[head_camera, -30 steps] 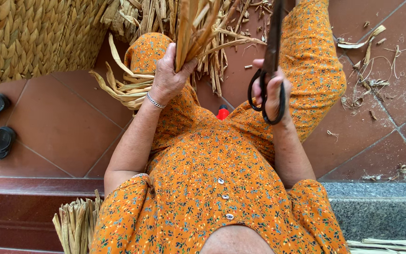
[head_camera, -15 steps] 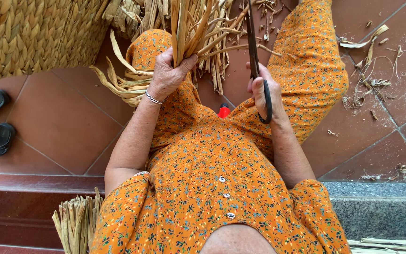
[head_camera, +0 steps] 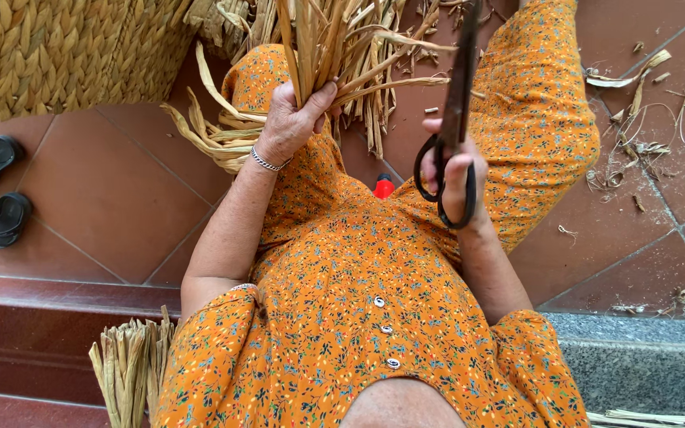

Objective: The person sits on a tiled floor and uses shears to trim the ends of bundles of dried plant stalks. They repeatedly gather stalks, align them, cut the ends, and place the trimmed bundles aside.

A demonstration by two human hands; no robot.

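Terracotta floor tiles (head_camera: 97,190) lie under a seated person. Left hand (head_camera: 291,123) is closed round a bundle of dried reed strips (head_camera: 334,47) above the knee: light, stiff, brittle-looking, best gripped low. Right hand (head_camera: 457,174) has fingers through black scissors (head_camera: 453,119), blades together. Woven basket (head_camera: 49,55) sits at the floor's far left corner; contents hidden.

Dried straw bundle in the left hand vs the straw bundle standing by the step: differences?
The gripped tan dried straw bundle is loose and splayed, its strands bent; the tan straw bundle by the red step is compact, upright, its ends level. The left hand clutches the first; nothing touches the second. Both are dry tan fibre.
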